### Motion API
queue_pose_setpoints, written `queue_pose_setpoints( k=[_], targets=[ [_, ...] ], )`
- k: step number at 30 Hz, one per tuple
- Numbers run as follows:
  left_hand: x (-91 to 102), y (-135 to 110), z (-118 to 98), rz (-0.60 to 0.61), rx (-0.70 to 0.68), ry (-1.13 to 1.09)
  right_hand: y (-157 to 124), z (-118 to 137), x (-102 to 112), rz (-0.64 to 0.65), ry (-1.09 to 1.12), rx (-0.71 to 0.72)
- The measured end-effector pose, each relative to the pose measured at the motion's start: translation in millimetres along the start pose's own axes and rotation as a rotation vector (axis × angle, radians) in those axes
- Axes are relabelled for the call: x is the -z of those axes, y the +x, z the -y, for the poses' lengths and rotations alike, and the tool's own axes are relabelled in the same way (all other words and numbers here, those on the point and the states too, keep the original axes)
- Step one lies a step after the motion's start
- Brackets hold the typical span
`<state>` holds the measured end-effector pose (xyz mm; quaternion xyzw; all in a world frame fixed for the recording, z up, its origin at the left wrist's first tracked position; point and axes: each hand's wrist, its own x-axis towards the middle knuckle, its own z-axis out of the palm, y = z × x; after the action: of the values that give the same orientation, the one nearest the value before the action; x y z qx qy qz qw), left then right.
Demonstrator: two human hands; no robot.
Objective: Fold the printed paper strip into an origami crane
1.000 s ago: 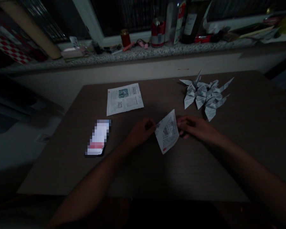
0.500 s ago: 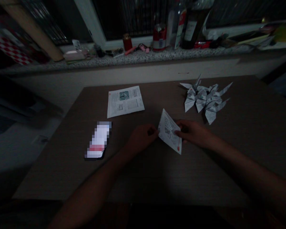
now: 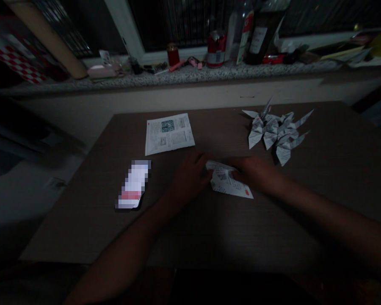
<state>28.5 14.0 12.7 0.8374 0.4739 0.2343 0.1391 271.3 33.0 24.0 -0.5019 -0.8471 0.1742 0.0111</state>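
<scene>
Between my hands is a folded sheet of printed paper [image 3: 230,182] with a small red mark near its lower right corner. My left hand [image 3: 192,171] pinches its left corner, thumb on the near face. At its upper right edge, my right hand [image 3: 252,171] grips the paper, with the thumb on top and the other fingers mostly hidden. Beyond my right hand stand several folded paper cranes [image 3: 277,131], bunched together, made of similar printed paper. Farther off to the left, a flat printed sheet [image 3: 169,133] lies on the table.
A phone [image 3: 133,184] with a lit, blurred screen lies left of my left forearm on the wooden table [image 3: 190,237]. Behind the table, a stone windowsill [image 3: 165,79] carries a red can [image 3: 216,50], a dark bottle [image 3: 258,40], a clear bottle [image 3: 236,38] and small clutter.
The folded paper has tilted down from a steeper angle and lies flatter. My left hand has closed in on its left corner, and my right hand has turned over its upper edge.
</scene>
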Motion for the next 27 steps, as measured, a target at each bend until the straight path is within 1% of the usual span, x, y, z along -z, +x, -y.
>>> queue_pose_setpoints(
  k=[3, 7, 11, 13, 18, 24, 27],
  targets=[
    [-2.0, 1, 4, 0.071, 0.026, -0.018, 2, 1, -2, -0.034, 0.004, 0.002],
    [-5.7, 0, 8, 0.139, 0.070, -0.049, 4, 2, -4, -0.084, 0.079, 0.030],
    [-10.9, -1, 12, 0.168, 0.068, -0.096, 5, 0, -7, -0.104, 0.174, 0.057],
    [-12.8, -2, 13, 0.175, 0.063, -0.103, 5, 0, -8, -0.106, 0.183, 0.054],
    [-14.6, -2, 13, 0.182, 0.074, -0.110, 4, 4, -7, -0.075, 0.113, 0.036],
    [-13.2, -1, 10, 0.211, 0.071, -0.134, 5, 6, -6, -0.055, -0.104, -0.036],
    [-13.5, -1, 10, 0.218, 0.073, -0.153, 7, 7, -7, -0.059, -0.155, -0.046]
  ],
)
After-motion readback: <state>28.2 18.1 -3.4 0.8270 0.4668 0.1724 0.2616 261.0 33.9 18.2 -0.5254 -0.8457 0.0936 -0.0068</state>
